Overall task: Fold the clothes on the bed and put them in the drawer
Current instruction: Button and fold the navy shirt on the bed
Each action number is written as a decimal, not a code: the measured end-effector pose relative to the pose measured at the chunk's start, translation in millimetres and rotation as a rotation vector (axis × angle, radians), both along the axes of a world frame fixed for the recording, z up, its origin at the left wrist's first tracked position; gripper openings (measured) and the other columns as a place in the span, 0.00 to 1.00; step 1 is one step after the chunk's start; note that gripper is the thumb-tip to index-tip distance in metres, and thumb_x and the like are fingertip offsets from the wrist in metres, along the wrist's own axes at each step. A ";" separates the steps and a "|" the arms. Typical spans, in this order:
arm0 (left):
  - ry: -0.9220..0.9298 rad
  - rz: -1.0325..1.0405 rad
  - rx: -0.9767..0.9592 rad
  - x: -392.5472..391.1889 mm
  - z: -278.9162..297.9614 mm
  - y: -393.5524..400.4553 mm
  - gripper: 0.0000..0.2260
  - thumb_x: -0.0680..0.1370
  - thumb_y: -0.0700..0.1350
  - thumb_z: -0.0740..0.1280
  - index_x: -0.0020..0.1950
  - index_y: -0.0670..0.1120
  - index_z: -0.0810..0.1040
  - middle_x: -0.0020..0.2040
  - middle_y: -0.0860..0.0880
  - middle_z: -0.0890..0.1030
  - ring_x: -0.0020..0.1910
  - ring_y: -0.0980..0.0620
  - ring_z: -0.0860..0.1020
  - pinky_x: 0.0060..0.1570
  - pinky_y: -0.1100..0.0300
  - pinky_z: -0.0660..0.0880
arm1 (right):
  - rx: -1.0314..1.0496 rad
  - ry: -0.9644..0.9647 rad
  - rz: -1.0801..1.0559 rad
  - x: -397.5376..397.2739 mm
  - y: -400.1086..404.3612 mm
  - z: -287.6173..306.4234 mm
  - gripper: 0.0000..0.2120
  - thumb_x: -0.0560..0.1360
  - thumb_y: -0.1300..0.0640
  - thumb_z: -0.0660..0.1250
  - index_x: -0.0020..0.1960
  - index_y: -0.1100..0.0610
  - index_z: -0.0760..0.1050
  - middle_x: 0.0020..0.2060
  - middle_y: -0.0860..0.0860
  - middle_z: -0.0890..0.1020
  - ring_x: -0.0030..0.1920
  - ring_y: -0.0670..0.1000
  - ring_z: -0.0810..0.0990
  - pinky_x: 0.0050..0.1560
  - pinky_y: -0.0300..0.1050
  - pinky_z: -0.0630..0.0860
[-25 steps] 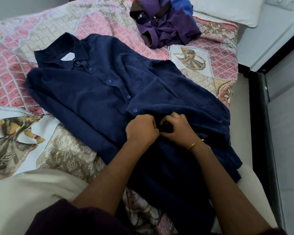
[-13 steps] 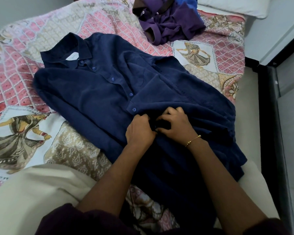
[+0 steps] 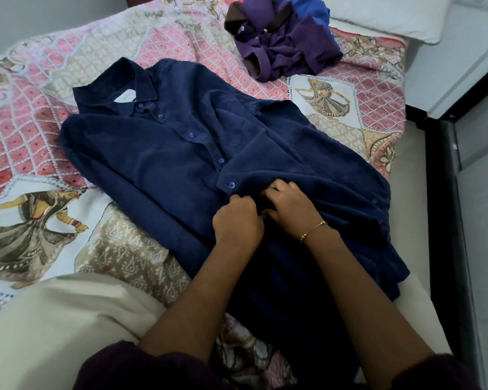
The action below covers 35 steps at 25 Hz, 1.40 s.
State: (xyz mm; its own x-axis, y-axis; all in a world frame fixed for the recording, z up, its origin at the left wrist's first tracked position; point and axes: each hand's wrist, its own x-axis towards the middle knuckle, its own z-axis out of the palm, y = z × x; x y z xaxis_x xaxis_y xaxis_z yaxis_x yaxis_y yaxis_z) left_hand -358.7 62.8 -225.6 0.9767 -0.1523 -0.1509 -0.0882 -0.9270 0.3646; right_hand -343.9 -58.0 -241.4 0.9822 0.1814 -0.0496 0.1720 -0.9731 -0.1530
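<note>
Both hands are gripping the front placket of a navy shirt that is lying on the bed.

The navy shirt (image 3: 164, 164) is lying front-up and spread diagonally across the patterned bedspread (image 3: 34, 130), with its collar pointing toward the far left and its hem reaching the near edge of the bed. The left hand (image 3: 238, 220) is curling into a tight fist and pinching the placket fabric just below the lowest visible button (image 3: 231, 185). The right hand (image 3: 290, 205), wearing a thin gold bracelet (image 3: 313, 228), is pinching the opposite placket edge with bent fingers, and the two hands are touching each other. A crumpled purple garment (image 3: 285, 52) is sitting well apart near the head of the bed, with a blue garment (image 3: 307, 8) lying partly under it and a white pillow (image 3: 383, 15) just beside them.
</note>
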 end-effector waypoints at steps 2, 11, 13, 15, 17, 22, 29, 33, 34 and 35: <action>0.002 -0.003 -0.002 -0.2 1.0 -1.2 0.14 0.79 0.48 0.63 0.60 0.41 0.72 0.59 0.43 0.73 0.52 0.43 0.77 0.41 0.56 0.67 | 0.036 0.008 -0.022 2.1 4.2 0.4 0.10 0.71 0.61 0.61 0.45 0.64 0.80 0.45 0.61 0.79 0.43 0.62 0.77 0.44 0.52 0.77; -0.099 0.025 -0.122 -3.3 -0.1 -3.7 0.09 0.79 0.43 0.62 0.56 0.41 0.76 0.64 0.44 0.68 0.56 0.47 0.72 0.41 0.58 0.69 | 0.110 0.099 0.033 -0.8 2.1 10.3 0.08 0.66 0.67 0.64 0.41 0.68 0.80 0.40 0.64 0.78 0.41 0.63 0.78 0.44 0.52 0.74; -0.149 0.071 -0.271 -3.3 2.8 -4.7 0.09 0.78 0.44 0.64 0.55 0.40 0.76 0.62 0.45 0.72 0.58 0.47 0.71 0.47 0.58 0.70 | 0.191 0.033 -0.032 1.7 2.1 4.2 0.12 0.65 0.66 0.58 0.40 0.69 0.79 0.38 0.66 0.79 0.40 0.65 0.78 0.41 0.53 0.74; -0.138 0.147 -0.430 -3.1 7.7 -5.6 0.07 0.78 0.44 0.65 0.51 0.42 0.77 0.53 0.46 0.78 0.52 0.48 0.75 0.46 0.59 0.70 | 0.274 -0.035 -0.146 4.8 -2.5 7.1 0.14 0.72 0.67 0.55 0.49 0.68 0.79 0.47 0.65 0.79 0.49 0.61 0.77 0.49 0.47 0.70; -0.099 0.224 -0.546 -2.0 10.3 -5.6 0.05 0.77 0.44 0.66 0.49 0.43 0.77 0.46 0.48 0.80 0.45 0.50 0.77 0.43 0.60 0.70 | 0.425 -0.018 -0.249 5.0 -8.0 14.4 0.12 0.74 0.69 0.57 0.50 0.67 0.78 0.48 0.60 0.80 0.49 0.55 0.76 0.47 0.38 0.66; -0.064 0.313 -0.800 -0.8 13.3 -8.8 0.05 0.74 0.41 0.69 0.39 0.47 0.76 0.33 0.56 0.76 0.33 0.59 0.74 0.41 0.61 0.73 | 0.600 -0.018 -0.223 -3.0 -19.0 32.1 0.08 0.73 0.64 0.67 0.35 0.59 0.76 0.30 0.49 0.76 0.32 0.42 0.72 0.36 0.32 0.65; -0.007 0.347 -0.958 -1.2 17.7 -11.7 0.07 0.72 0.37 0.70 0.37 0.48 0.77 0.32 0.55 0.77 0.32 0.58 0.75 0.40 0.60 0.77 | 0.656 -0.273 -0.263 -5.2 -10.8 43.8 0.06 0.70 0.64 0.71 0.47 0.63 0.82 0.41 0.50 0.80 0.42 0.46 0.77 0.44 0.27 0.70; 0.022 0.388 -1.000 0.3 16.0 -11.9 0.06 0.72 0.37 0.71 0.37 0.46 0.79 0.32 0.54 0.78 0.33 0.58 0.76 0.40 0.61 0.77 | 0.559 -0.298 -0.266 -9.4 -1.1 41.9 0.08 0.69 0.65 0.72 0.48 0.62 0.82 0.39 0.49 0.77 0.34 0.39 0.71 0.40 0.24 0.68; 0.036 0.405 -0.998 1.0 15.1 -11.9 0.05 0.72 0.37 0.71 0.37 0.46 0.79 0.33 0.53 0.79 0.34 0.57 0.77 0.41 0.59 0.78 | 0.582 -0.279 -0.274 -10.6 0.0 42.0 0.09 0.69 0.66 0.72 0.50 0.63 0.82 0.40 0.50 0.79 0.34 0.37 0.71 0.41 0.22 0.68; 0.051 0.419 -0.996 1.6 14.5 -12.1 0.05 0.72 0.38 0.71 0.38 0.46 0.80 0.34 0.53 0.80 0.35 0.56 0.78 0.42 0.58 0.79 | 0.619 -0.264 -0.281 -11.7 1.0 43.0 0.10 0.70 0.66 0.71 0.51 0.63 0.82 0.41 0.51 0.80 0.35 0.36 0.72 0.41 0.20 0.68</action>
State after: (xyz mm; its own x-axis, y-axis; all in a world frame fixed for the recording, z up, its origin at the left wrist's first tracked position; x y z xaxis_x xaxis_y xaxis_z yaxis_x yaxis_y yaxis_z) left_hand -357.1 50.7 -211.1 0.9758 0.1158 -0.1857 0.2032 -0.1650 0.9651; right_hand -355.6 -57.0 -198.4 0.9607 -0.1614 0.2258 0.0358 -0.7346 -0.6775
